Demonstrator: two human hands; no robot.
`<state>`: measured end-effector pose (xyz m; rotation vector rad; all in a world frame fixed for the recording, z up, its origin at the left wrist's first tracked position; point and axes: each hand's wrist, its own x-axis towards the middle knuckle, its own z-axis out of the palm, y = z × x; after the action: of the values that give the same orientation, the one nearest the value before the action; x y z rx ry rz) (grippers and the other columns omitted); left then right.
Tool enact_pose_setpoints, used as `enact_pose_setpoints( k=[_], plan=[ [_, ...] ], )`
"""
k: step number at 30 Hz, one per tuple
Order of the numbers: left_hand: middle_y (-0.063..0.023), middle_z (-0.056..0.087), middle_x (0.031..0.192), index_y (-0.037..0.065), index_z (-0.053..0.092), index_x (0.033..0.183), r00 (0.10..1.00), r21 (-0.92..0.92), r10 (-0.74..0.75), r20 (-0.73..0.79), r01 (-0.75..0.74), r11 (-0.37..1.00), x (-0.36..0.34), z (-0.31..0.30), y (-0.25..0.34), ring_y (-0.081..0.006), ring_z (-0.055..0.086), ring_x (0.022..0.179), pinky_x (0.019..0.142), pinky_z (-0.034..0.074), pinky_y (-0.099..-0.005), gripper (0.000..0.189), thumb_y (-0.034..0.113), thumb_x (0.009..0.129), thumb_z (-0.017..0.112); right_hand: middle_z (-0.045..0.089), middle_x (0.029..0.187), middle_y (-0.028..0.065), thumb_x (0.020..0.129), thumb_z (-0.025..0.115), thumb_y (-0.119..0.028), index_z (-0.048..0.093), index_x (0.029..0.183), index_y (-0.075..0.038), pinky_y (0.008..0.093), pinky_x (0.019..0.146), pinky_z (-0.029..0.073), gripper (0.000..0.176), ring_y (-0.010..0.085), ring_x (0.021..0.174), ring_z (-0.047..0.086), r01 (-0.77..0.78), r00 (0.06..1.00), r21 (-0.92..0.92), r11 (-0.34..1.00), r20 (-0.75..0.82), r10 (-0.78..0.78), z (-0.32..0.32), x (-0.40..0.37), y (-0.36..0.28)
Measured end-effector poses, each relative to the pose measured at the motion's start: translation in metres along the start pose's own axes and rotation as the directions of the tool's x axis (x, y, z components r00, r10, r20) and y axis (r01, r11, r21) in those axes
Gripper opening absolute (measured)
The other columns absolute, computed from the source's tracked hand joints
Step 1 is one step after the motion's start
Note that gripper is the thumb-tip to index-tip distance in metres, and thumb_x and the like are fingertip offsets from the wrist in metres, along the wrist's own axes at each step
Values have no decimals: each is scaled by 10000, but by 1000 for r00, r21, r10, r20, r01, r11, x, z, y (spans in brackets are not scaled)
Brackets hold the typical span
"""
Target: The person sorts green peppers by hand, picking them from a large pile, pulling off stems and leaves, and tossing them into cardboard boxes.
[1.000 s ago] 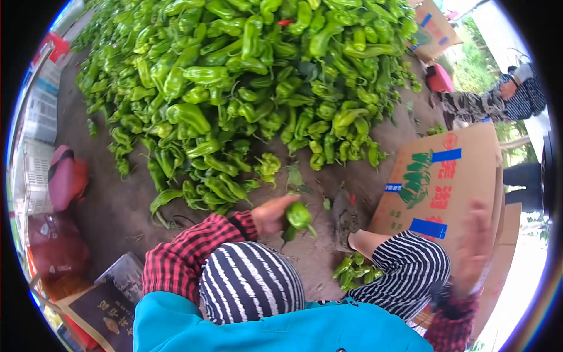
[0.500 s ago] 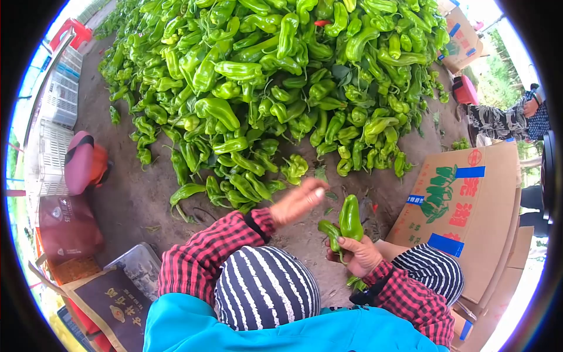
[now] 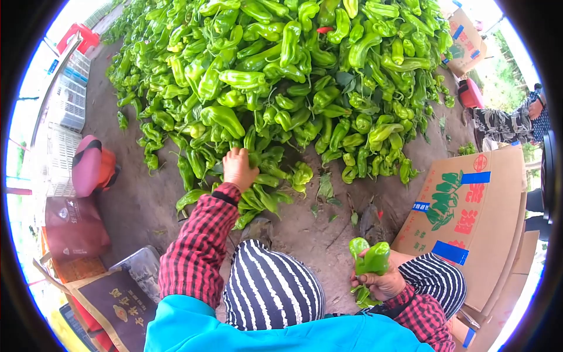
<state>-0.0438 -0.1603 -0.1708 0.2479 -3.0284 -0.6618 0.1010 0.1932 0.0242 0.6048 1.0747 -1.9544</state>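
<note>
A big heap of green peppers [image 3: 246, 79] lies on the ground in front of me. My left hand [image 3: 239, 170] is at the heap's near edge, its back towards me and its fingers bent together over a pepper there; the thumb side is partly hidden. Close to my right knee, my right hand [image 3: 384, 281] is closed around green peppers [image 3: 374, 259]. Their thick ends stick up above the fingers, and more green shows below the hand. Several loose peppers [image 3: 258, 199] lie beside my left wrist, in front of my shoe.
On the right leans a printed cardboard box [image 3: 463, 199] with blue tape. White crates [image 3: 61, 146], a pink-topped stool [image 3: 87, 167], a maroon bag [image 3: 76, 226] and a dark printed bag [image 3: 117, 299] line the left. Another person's patterned leg [image 3: 504, 124] shows at far right.
My left hand has moved forward and left, from open in mid-air onto the heap. My right hand has lowered towards my right knee, still holding green peppers.
</note>
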Motion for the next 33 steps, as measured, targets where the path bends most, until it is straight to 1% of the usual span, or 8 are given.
enact_pose_setpoints(
  k=[2, 4, 8, 12, 19, 22, 27, 33],
  plan=[
    [-194, 508, 865, 0, 570, 904, 971, -373, -107, -212, 21, 928, 14, -10, -12, -356, 504, 858, 758, 437, -396, 394, 243, 629, 715, 518, 937, 113, 671, 694, 29, 481, 1083, -90, 312, 661, 454, 479, 221, 802, 553, -17, 1000, -5, 1000, 1, 17, -6, 2, 6],
    [-199, 521, 862, 34, 568, 1034, 937, -246, -70, -342, -18, 969, 36, -21, -19, -346, 504, 870, 780, 430, -400, 490, 336, 673, 705, 502, 972, 109, 672, 698, 19, 497, 1068, -87, 296, 688, 430, 456, 198, 835, 528, 6, 997, -46, 999, 76, -2, -5, 5, 8],
    [-207, 504, 1059, 262, 454, 1242, 953, -122, -300, 47, 304, 945, 76, -30, -8, -342, 456, 1029, 886, 367, -402, 633, 542, 695, 608, 486, 1006, 108, 679, 698, 7, 504, 1054, -64, 290, 711, 417, 428, 185, 873, 507, -8, 996, -27, 1000, 88, 10, 3, 11, 4],
    [-190, 463, 1117, 337, 470, 1214, 887, -58, -462, 3, 461, 886, 75, -32, 14, -338, 394, 1098, 930, 307, -432, 616, 488, 650, 665, 498, 981, 89, 691, 691, 4, 496, 1054, -35, 296, 744, 427, 414, 170, 880, 510, -50, 994, -48, 998, 91, 54, -4, 13, 11],
    [-159, 461, 984, 267, 618, 999, 975, -200, 31, -221, -76, 977, 1, -25, 30, -343, 392, 998, 887, 307, -448, 462, 285, 553, 738, 537, 818, 4, 695, 694, 31, 513, 1024, -59, 250, 710, 449, 387, 119, 774, 538, 53, 994, -277, 959, -74, -76, 0, 23, 15],
    [-146, 462, 1082, 224, 628, 952, 879, -354, 401, -258, -473, 807, -28, -32, 44, -339, 401, 1031, 897, 322, -445, 433, 198, 533, 735, 525, 794, -16, 696, 719, -12, 518, 992, -60, 241, 656, 451, 360, 106, 749, 526, 95, 976, -432, 897, -135, -169, -1, 29, 13],
    [-97, 508, 1078, 91, 638, 870, 770, -969, 636, 47, -121, 217, -59, -56, 82, -234, 468, 1020, 888, 369, -349, 319, 69, 557, 696, 540, 821, -15, 732, 696, -49, 520, 1024, -55, 256, 661, 443, 341, 116, 764, 523, 327, 900, -137, 935, -257, -352, 18, 42, 6],
    [-77, 499, 1075, 68, 625, 928, 401, -923, 875, 273, 366, 120, -72, -56, 121, -207, 466, 1009, 909, 342, -325, 369, 79, 572, 726, 557, 980, 1, 765, 670, -83, 526, 1107, -86, 285, 778, 430, 371, 114, 876, 525, 407, 881, -44, 912, -243, -405, 26, 54, 18]
  ],
)
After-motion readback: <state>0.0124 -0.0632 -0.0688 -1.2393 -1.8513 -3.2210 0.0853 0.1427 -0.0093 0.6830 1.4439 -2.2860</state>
